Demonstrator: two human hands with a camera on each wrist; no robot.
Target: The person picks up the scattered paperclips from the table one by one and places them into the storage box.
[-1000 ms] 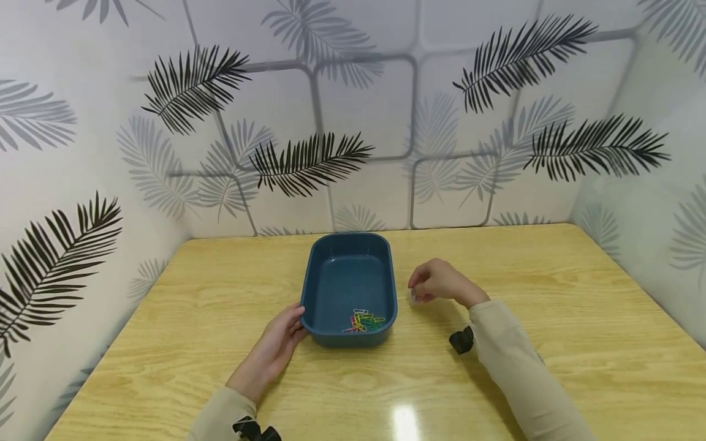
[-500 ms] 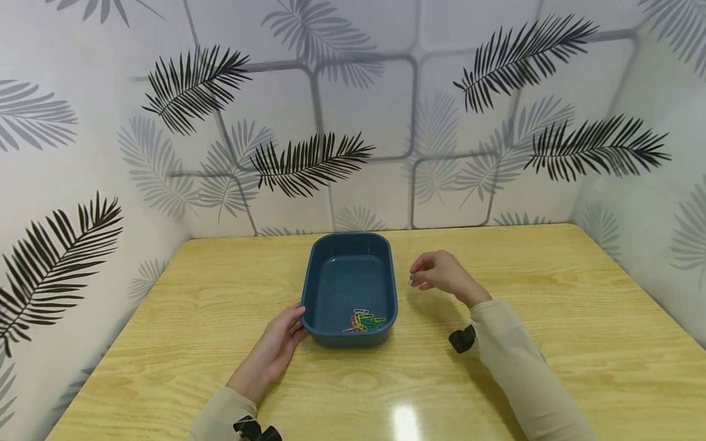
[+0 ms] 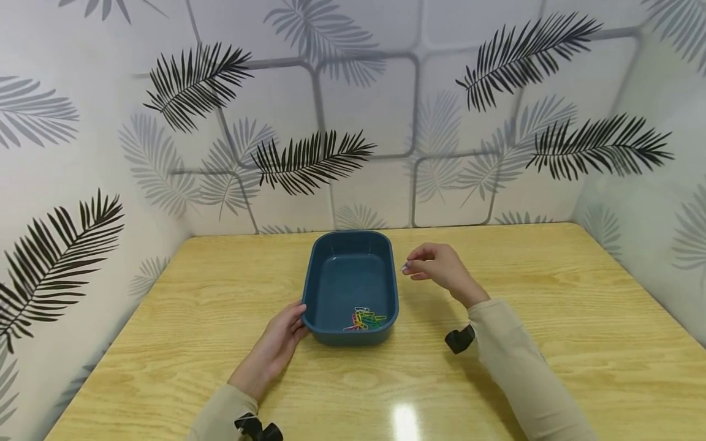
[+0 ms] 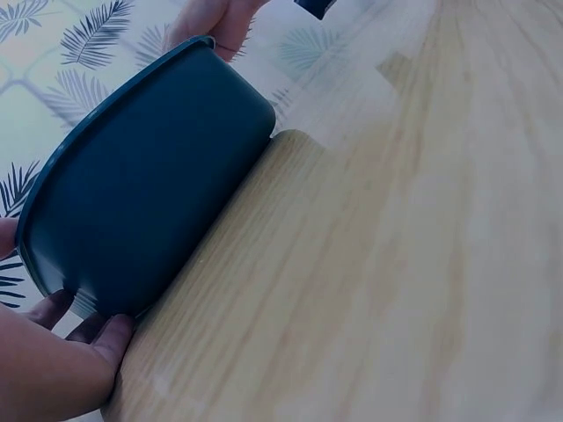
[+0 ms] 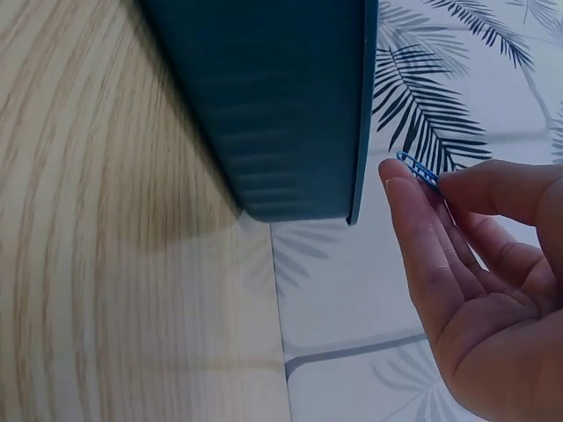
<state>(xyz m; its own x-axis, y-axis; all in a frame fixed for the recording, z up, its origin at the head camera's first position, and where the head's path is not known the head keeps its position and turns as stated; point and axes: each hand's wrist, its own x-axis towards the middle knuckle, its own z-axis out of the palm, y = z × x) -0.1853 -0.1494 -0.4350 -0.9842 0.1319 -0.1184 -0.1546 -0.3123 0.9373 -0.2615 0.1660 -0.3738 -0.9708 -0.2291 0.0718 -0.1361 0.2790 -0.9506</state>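
Observation:
A deep blue plastic box [image 3: 349, 278] stands on the table, with several coloured paper clips [image 3: 364, 318] gathered inside at its near right corner. My left hand [image 3: 278, 340] grips its near left side; in the left wrist view the thumb lies at the rim and the fingers [image 4: 110, 338] press the outer wall. My right hand [image 3: 441, 269] is raised just right of the box. Between thumb and forefinger it pinches a single blue paper clip [image 5: 415, 167], held apart from the box's rim [image 5: 363, 132] in the right wrist view.
The wooden table [image 3: 220, 269] runs back to a wall [image 3: 375, 184] printed with leaves, with more wall on both sides. A small black camera [image 3: 459, 339] is fixed to the right wrist, another [image 3: 258, 427] to the left.
My right hand has risen from near the tabletop and moved slightly away from me and toward the box, paper clip in its fingers. The left hand and box stay in place.

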